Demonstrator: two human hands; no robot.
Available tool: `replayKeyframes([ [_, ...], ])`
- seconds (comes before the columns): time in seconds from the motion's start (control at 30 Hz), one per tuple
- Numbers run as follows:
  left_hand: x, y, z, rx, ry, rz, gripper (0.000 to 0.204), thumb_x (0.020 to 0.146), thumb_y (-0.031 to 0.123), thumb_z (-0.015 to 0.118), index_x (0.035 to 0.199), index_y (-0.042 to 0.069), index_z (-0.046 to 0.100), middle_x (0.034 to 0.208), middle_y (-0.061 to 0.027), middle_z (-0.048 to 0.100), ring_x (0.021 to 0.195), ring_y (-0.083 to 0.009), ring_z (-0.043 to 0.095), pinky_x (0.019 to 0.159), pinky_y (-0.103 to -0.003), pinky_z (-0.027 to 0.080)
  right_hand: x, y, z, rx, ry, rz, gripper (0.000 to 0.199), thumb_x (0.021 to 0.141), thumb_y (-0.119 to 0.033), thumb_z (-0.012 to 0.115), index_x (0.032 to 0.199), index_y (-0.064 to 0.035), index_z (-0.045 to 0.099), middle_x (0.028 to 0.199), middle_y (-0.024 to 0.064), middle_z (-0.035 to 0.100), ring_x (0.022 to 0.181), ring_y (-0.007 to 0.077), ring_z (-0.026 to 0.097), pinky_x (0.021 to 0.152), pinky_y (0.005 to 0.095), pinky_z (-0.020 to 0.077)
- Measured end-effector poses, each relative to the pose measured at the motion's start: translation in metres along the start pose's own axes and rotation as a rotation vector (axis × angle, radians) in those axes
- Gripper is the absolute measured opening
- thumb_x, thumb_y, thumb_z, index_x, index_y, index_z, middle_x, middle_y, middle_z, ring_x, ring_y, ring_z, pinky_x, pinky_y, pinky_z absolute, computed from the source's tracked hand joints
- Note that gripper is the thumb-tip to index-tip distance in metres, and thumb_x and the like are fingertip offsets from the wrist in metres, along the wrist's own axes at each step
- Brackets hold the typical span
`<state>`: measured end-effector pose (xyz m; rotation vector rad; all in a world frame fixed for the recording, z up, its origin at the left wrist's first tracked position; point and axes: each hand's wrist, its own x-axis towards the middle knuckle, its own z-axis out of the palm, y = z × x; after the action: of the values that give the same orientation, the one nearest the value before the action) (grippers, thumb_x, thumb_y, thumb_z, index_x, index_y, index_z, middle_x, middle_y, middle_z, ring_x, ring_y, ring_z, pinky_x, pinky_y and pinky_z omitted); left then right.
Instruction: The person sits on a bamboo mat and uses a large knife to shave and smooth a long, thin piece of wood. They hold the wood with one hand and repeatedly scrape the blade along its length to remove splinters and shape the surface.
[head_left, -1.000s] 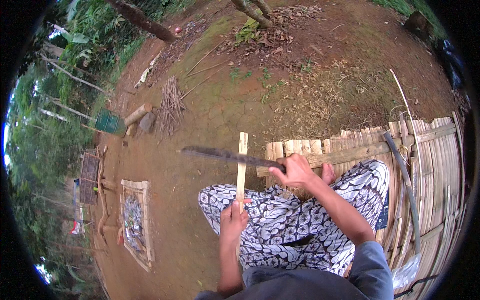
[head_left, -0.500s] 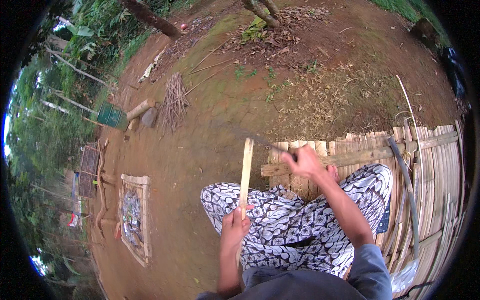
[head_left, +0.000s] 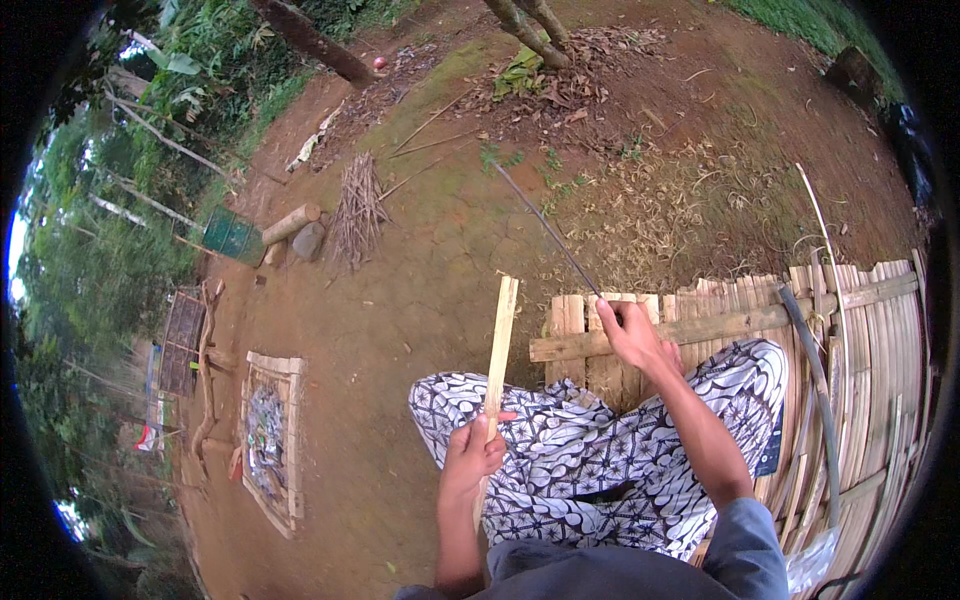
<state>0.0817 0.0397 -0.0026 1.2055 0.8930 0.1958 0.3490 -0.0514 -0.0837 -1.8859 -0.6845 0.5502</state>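
Note:
My left hand [head_left: 470, 458] is closed round a pale bamboo slat [head_left: 501, 345], which stands upright over my left knee. Its top end points away from me, and its lower end runs along my forearm. In my right hand [head_left: 637, 333] is the handle of a long machete [head_left: 547, 227]. The dark, thin-looking blade reaches up and to the left over the bare ground, apart from the slat. Patterned black-and-white cloth [head_left: 560, 440] covers my crossed legs beneath both hands.
I sit on a bamboo slat platform [head_left: 715, 297] edged by a bamboo pole [head_left: 650, 335]. A grey curved stick [head_left: 815, 375] lies on its right. Curly shavings [head_left: 665, 215] litter the ground ahead. Left are a stick bundle [head_left: 360, 210], a green drum [head_left: 233, 237] and a framed pit [head_left: 297, 440].
My right hand has moved slightly right and nearer to me. The machete blade has swung away from the slat's top and now points upward and forward. The left hand still grips the slat.

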Motion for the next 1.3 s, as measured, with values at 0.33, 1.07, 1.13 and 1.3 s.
replayKeyframes([
  [0.33,0.017,-0.003,0.009,-0.005,-0.018,-0.041,0.039,0.099,0.03,0.035,0.112,-0.002,0.053,0.059,0.0049,0.035,0.045,-0.0015,0.028,0.038,-0.017,0.022,-0.041,-0.016,0.03,-0.271,-0.077,-0.72,0.05,0.079,-0.055,0.051,0.073,-0.0062,0.063,0.05,0.0105,0.055,0.042,0.0263,0.052,0.046,0.0362,0.0444],
  [1.07,0.01,-0.009,0.014,0.222,0.198,0.049,0.036,0.098,0.026,0.036,0.109,0.002,0.06,0.057,0.0056,0.039,0.046,-0.0019,0.031,0.041,-0.019,0.025,-0.009,0.0,0.02,-0.389,-0.22,-0.457,0.057,0.08,-0.059,0.047,0.074,-0.0046,0.065,0.052,0.0161,0.056,0.052,0.0339,0.058,0.054,0.0435,0.0478],
  [1.13,0.01,-0.01,0.012,0.215,0.193,0.054,0.036,0.098,0.026,0.036,0.109,0.002,0.06,0.057,0.0056,0.039,0.045,-0.0019,0.031,0.041,-0.019,0.025,-0.006,0.003,0.02,-0.388,-0.191,-0.332,0.061,0.081,-0.06,0.045,0.074,-0.0032,0.065,0.052,0.018,0.056,0.055,0.0355,0.06,0.055,0.0441,0.048],
  [1.3,0.012,-0.008,0.013,0.164,0.171,0.026,0.036,0.098,0.025,0.035,0.11,0.001,0.059,0.056,0.0055,0.038,0.044,-0.0018,0.031,0.04,-0.019,0.024,-0.029,-0.01,0.024,-0.458,-0.261,-0.584,0.06,0.08,-0.061,0.045,0.073,-0.0053,0.065,0.053,0.0156,0.058,0.051,0.0314,0.06,0.051,0.0401,0.0481],
])
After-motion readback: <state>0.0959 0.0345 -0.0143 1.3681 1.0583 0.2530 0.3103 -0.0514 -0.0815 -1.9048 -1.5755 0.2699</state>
